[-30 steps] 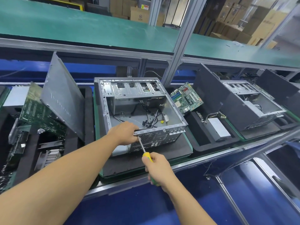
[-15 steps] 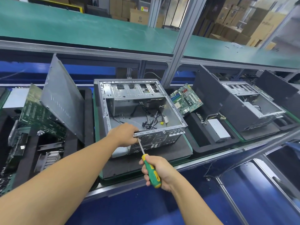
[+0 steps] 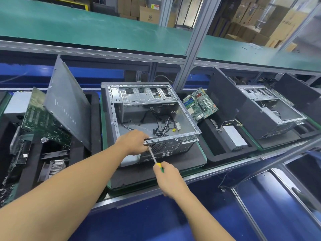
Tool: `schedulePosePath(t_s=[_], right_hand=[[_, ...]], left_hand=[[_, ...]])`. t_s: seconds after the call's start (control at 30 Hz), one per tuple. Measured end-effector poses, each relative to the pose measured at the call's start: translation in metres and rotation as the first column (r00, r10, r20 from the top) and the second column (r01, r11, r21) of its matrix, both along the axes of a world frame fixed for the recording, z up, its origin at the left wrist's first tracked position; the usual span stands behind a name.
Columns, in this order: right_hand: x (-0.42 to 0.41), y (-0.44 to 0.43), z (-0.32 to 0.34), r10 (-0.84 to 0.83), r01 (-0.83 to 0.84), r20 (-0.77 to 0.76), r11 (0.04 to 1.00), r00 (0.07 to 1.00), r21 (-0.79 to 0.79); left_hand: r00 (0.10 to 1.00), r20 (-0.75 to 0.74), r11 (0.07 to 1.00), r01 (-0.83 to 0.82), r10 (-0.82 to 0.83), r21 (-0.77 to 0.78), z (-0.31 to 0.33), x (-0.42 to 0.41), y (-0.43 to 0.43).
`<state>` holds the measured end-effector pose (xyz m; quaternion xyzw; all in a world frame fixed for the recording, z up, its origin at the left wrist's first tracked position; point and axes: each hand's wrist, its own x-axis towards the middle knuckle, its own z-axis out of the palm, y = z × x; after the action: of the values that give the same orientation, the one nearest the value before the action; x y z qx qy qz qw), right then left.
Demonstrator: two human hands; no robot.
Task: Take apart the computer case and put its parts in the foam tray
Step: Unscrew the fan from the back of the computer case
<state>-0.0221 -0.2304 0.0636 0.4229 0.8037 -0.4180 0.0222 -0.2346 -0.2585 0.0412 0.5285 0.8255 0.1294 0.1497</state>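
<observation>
While the open grey metal computer case (image 3: 186, 119) lies on a dark mat (image 3: 175, 165) below the green shelf (image 3: 86, 32), your left hand (image 3: 132, 142) grips its near rim and your right hand (image 3: 169, 180) clasps the yellow-green screwdriver (image 3: 153, 156), tip at its rear panel.

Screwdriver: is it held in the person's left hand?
No, the right hand grips the screwdriver; the left hand holds the computer case.

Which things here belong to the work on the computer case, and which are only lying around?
In use: computer case, screwdriver, right hand holding it, left hand gripping case edge, foam tray.
Lying about: second case at right, cardboard boxes behind.
</observation>
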Motion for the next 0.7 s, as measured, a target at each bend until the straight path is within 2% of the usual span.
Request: schedulePosePath(t_s=[0.03, 0.07, 0.13, 0.2, 0.27, 0.33, 0.37, 0.43, 0.53, 0.57, 0.63, 0.67, 0.7], right_hand=[[-0.001, 0.002, 0.0, -0.107, 0.095, -0.044, 0.973, 0.993, -0.21], [-0.001, 0.004, 0.001, -0.195, 0.157, -0.057, 0.904, 0.979, -0.398], [0.001, 0.011, 0.001, -0.266, 0.164, -0.059, 0.737, 0.962, -0.656], [0.004, 0.019, 0.0, -0.262, 0.077, -0.09, 0.563, 0.961, -0.823], [0.008, 0.026, -0.002, -0.286, -0.009, -0.133, 0.397, 0.949, -0.918], [0.012, 0.029, -0.006, -0.313, -0.053, -0.164, 0.334, 0.935, -0.941], [0.014, 0.029, -0.008, -0.311, -0.062, -0.177, 0.347, 0.934, -0.936], [0.015, 0.027, -0.012, -0.283, -0.053, -0.194, 0.439, 0.939, -0.897], [0.012, 0.019, -0.011, -0.232, 0.015, -0.191, 0.673, 0.954, -0.74], [0.011, 0.016, -0.008, -0.2, 0.04, -0.183, 0.773, 0.963, -0.633], [0.01, 0.011, 0.0, -0.074, 0.038, -0.11, 0.953, 0.991, -0.301], [0.01, 0.008, 0.004, 0.001, -0.005, -0.046, 0.995, 0.999, -0.096], [0.009, 0.006, 0.007, 0.065, -0.067, 0.023, 0.994, 0.998, 0.091]], left_hand=[[1.0, -0.004, 1.0, -0.003, 0.003, -0.003, 0.0, 0.0, 0.0], [1.0, -0.008, 1.0, -0.005, 0.005, -0.007, 0.0, 0.0, 0.0], [1.0, -0.017, 1.0, -0.006, 0.005, -0.008, 0.0, 0.0, 0.0], [1.0, -0.022, 1.0, -0.005, 0.005, -0.005, 0.0, 0.0, 0.0], [1.0, -0.018, 1.0, -0.002, 0.002, -0.007, 0.001, 0.0, 0.0], [1.0, -0.014, 1.0, 0.0, 0.0, -0.01, 0.001, 0.0, 0.0], [1.0, -0.013, 1.0, 0.0, 0.0, -0.011, 0.001, 0.0, 0.0], [1.0, -0.014, 1.0, -0.001, 0.001, -0.008, 0.001, 0.0, 0.0], [1.0, -0.017, 1.0, 0.002, -0.002, -0.013, 0.001, -0.001, -0.001], [1.0, -0.014, 1.0, 0.003, -0.003, -0.014, 0.001, -0.001, 0.0], [1.0, -0.014, 1.0, 0.007, -0.007, -0.01, 0.002, 0.0, 0.0], [1.0, -0.022, 1.0, 0.011, -0.012, -0.008, 0.002, 0.0, 0.0], [0.999, -0.029, 1.0, 0.014, -0.014, -0.007, 0.003, 0.001, -0.001]])
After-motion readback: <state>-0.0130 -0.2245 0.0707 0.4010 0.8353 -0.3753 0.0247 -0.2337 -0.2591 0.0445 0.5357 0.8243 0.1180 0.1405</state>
